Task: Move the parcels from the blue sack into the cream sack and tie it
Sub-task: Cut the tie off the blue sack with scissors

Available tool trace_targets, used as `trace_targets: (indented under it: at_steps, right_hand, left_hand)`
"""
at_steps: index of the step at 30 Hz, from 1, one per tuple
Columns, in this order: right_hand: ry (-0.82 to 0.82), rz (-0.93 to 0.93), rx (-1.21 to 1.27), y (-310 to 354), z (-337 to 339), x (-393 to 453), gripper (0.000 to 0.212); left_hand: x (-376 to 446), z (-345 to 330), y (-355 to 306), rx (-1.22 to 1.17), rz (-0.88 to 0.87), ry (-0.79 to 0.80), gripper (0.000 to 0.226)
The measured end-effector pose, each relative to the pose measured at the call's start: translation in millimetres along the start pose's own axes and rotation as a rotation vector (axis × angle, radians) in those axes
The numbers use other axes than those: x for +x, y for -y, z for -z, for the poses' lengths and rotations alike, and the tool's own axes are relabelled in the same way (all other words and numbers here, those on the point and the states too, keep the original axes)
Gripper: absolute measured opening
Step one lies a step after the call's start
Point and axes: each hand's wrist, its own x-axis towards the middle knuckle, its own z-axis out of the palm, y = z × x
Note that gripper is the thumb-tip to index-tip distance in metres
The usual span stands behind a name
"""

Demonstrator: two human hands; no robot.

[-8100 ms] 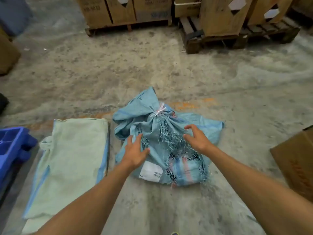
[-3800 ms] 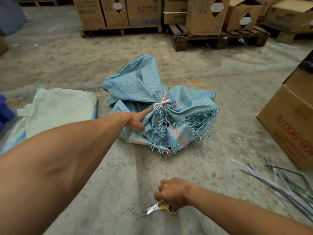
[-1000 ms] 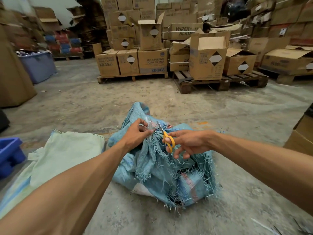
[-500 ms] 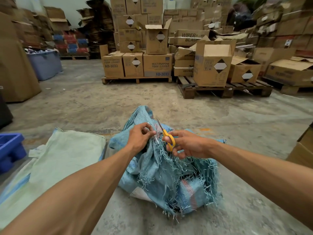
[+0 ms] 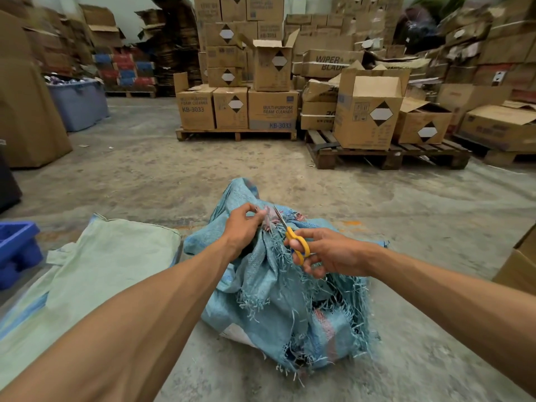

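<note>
1. far left of the left hand, at the frame edge: a blue plastic crate [image 5: 17,250] on the concrete floor [image 5: 150,175].
2. left of the left hand, beside the forearm: the cream sack [image 5: 95,274] lies flat on the floor, its near edge just beside the blue sack.
3. beyond the cream sack, far back on the left: a grey-blue tub [image 5: 78,103], well apart from both hands.
4. left hand [image 5: 242,227]: fingers curled, pinching the gathered neck of the blue sack [image 5: 278,297] at its top. what exactly sits between the fingertips is blurred; pale strands show there.
5. blue sack: on the floor directly under and between both hands, bulging, with frayed threads hanging along its torn near and right sides. a white label patch shows low on its near-left side. contents cannot be made out.
6. scissors [image 5: 293,239]: yellow handles, blades pointing up and left toward the pinched neck, tips just beside the left fingertips. whether the blades touch the tie cannot be told.
7. right hand [image 5: 327,252]: grasping the scissors, fingers through and around the yellow handles, held above the sack's right half.
8. beyond both hands: stacked cardboard boxes [image 5: 272,108] on wooden pallets [image 5: 388,155], well apart from the sack.
9. far right of the right hand: a cardboard carton [image 5: 519,265], cut off by the frame edge.
</note>
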Motion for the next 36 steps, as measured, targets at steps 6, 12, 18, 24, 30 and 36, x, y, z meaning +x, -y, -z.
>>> trace_targets:
  at_steps: [6,12,18,24,30,36]
  right_hand:
    - [0.118,-0.018,-0.167,3,0,-4,0.028]
    - [0.106,-0.038,-0.411,-1,-5,-9,0.035]
    - [-0.031,-0.045,-0.518,-4,-4,-10,0.031]
    - [-0.001,0.112,-0.599,-3,-7,-14,0.027]
    - [-0.076,0.061,-0.640,-8,-12,-11,0.031]
    - [-0.129,0.054,-0.594,-9,-11,-13,0.028]
  left_hand:
    - [1,13,-15,0.054,0.077,0.255,0.012]
    - [10,23,-34,0.110,0.104,0.382,0.017]
    - [9,17,-39,0.144,-0.028,0.321,0.022]
    - [10,16,-43,0.192,0.034,0.326,0.022]
    - [13,11,-49,0.214,0.012,0.328,0.022]
    - [16,7,-53,0.233,0.014,0.341,0.020]
